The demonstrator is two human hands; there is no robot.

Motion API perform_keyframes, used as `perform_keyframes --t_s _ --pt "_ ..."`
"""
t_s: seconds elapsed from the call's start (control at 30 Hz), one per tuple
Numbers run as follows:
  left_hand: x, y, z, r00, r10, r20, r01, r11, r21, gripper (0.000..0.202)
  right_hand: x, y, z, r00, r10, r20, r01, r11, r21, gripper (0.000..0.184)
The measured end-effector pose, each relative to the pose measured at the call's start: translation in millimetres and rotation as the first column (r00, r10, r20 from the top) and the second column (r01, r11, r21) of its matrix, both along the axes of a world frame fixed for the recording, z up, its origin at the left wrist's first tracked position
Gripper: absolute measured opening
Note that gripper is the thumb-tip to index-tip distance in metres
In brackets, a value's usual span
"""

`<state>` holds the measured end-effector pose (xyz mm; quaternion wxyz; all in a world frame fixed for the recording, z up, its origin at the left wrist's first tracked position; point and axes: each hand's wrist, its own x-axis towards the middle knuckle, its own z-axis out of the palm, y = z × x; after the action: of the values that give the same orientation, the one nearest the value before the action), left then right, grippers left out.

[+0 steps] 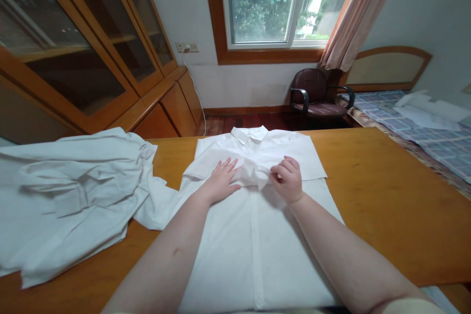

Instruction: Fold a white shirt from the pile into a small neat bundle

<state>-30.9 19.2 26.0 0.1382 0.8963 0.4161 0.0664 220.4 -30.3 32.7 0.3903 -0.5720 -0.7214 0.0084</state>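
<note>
Table (386, 196), shirt (257, 245) hem cut off, left hand (221, 181) flat, right hand (289, 181) pinching

white shirt (253, 235), orange-brown table (386, 196), blue checked bedsheet (434, 142), maroon chair (316, 93)

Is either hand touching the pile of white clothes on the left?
No, left hand and right hand both rest on the spread shirt, apart from the pile.

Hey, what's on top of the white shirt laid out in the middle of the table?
Both hands: the left hand lies flat on the shirt, and the right hand pinches a bunched fold of its cloth. What lies beneath the palms is covered.
</note>
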Motion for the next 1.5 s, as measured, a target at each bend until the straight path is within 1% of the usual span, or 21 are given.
perform_keyframes --t_s 0.13,0.2,0.23,0.3,0.37,0.4,0.43,0.47,0.5,0.57,0.6,0.63,0.67,0.77,0.83,0.97,1.1,1.17,1.27,1.4,1.5 --pt "-1.9 4.8 -10.0 0.998 0.045 -0.038 -0.045 0.999 0.003 0.066 4.7 -8.5 16.6 0.984 -0.055 0.171 0.059 0.998 -0.019 0.021" --pt "-2.0 6.4 -12.1 0.997 0.052 -0.051 -0.052 0.999 -0.003 0.067 0.0 -12.0 25.6 0.963 -0.068 0.26 0.102 0.987 -0.12 0.022" --pt "-1.7 6.9 -12.5 0.997 0.056 -0.056 -0.056 0.998 -0.002 0.068 -3.3 -13.6 29.4 0.952 -0.045 0.302 0.114 0.97 -0.215 0.021" --pt "-1.0 7.4 -12.5 0.996 0.06 -0.064 -0.06 0.998 -0.001 0.069 -9.2 -16.6 34.7 0.937 0.096 0.335 0.075 0.883 -0.462 0.022" --pt "-0.2 7.2 -11.5 0.995 0.06 -0.074 -0.061 0.998 -0.008 0.069 -11.2 -18.0 37.1 0.927 0.297 0.229 -0.062 0.724 -0.687 0.033" --pt "0.1 7.1 -10.8 0.995 0.058 -0.078 -0.06 0.998 -0.013 0.068 -10.2 -17.7 37.4 0.919 0.37 0.133 -0.153 0.648 -0.746 0.039" --pt "0.4 6.9 -10.1 0.995 0.058 -0.081 -0.06 0.998 -0.016 0.068 -7.8 -16.3 37.4 0.917 0.397 0.044 -0.228 0.611 -0.758 0.044" --pt "0.5 6.8 -9.4 0.995 0.06 -0.082 -0.061 0.998 -0.018 0.068 -4.2 -13.9 36.9 0.929 0.37 -0.014 -0.263 0.633 -0.728 0.047" --pt "0.5 6.7 -8.9 0.995 0.062 -0.082 -0.063 0.998 -0.019 0.068 0.2 -10.5 36.1 0.955 0.296 -0.03 -0.24 0.707 -0.665 0.049" --pt "0.3 6.9 -8.4 0.995 0.063 -0.082 -0.066 0.998 -0.024 0.068 10.0 -1.9 33.1 0.996 0.088 0.021 -0.068 0.881 -0.468 0.044" --pt "0.0 7.1 -8.5 0.995 0.062 -0.08 -0.065 0.998 -0.027 0.068 14.5 2.6 31.0 0.998 0.009 0.063 0.015 0.928 -0.372 0.038" --pt "-0.3 7.4 -8.8 0.995 0.06 -0.078 -0.063 0.998 -0.031 0.068 18.1 6.8 28.5 0.994 -0.023 0.105 0.055 0.95 -0.307 0.032" --pt "-0.7 7.7 -9.2 0.995 0.058 -0.075 -0.061 0.998 -0.034 0.067 20.6 10.3 25.9 0.99 -0.009 0.143 0.05 0.957 -0.286 0.028" --pt "-1.6 8.5 -10.9 0.996 0.056 -0.063 -0.059 0.998 -0.037 0.067 20.1 15.7 18.3 0.97 0.113 0.214 -0.025 0.927 -0.374 0.025" --pt "-1.9 8.9 -11.6 0.996 0.061 -0.059 -0.063 0.998 -0.032 0.067 14.9 15.7 14.8 0.956 0.138 0.259 -0.011 0.899 -0.438 0.025" --pt "-1.6 10.3 -11.6 0.995 0.074 -0.068 -0.075 0.997 -0.011 0.067 6.5 13.2 11.4 0.953 0.077 0.293 0.09 0.852 -0.515 0.026" --pt "0.2 12.3 -11.3 0.993 0.082 -0.083 -0.083 0.997 0.0 0.068 13.7 12.5 10.4 0.966 -0.031 0.256 0.18 0.79 -0.586 0.028" --pt "1.4 12.0 -11.4 0.992 0.097 -0.081 -0.096 0.995 0.014 0.067 21.9 13.2 11.5 0.969 -0.029 0.246 0.181 0.759 -0.626 0.033" --pt "2.5 8.0 -11.8 0.991 0.114 -0.07 -0.111 0.993 0.046 0.065 33.2 15.2 14.3 0.976 0.045 0.213 0.119 0.709 -0.695 0.04" --pt "4.7 -2.4 -10.2 0.992 0.129 -0.016 -0.126 0.982 0.142 0.056 40.7 15.2 13.5 0.983 0.083 0.165 0.059 0.704 -0.707 0.04" --pt "9.8 -7.7 -6.3 0.989 0.148 0.018 -0.149 0.965 0.217 0.034 43.7 9.8 6.5 0.992 0.057 0.113 0.033 0.743 -0.668 0.037"
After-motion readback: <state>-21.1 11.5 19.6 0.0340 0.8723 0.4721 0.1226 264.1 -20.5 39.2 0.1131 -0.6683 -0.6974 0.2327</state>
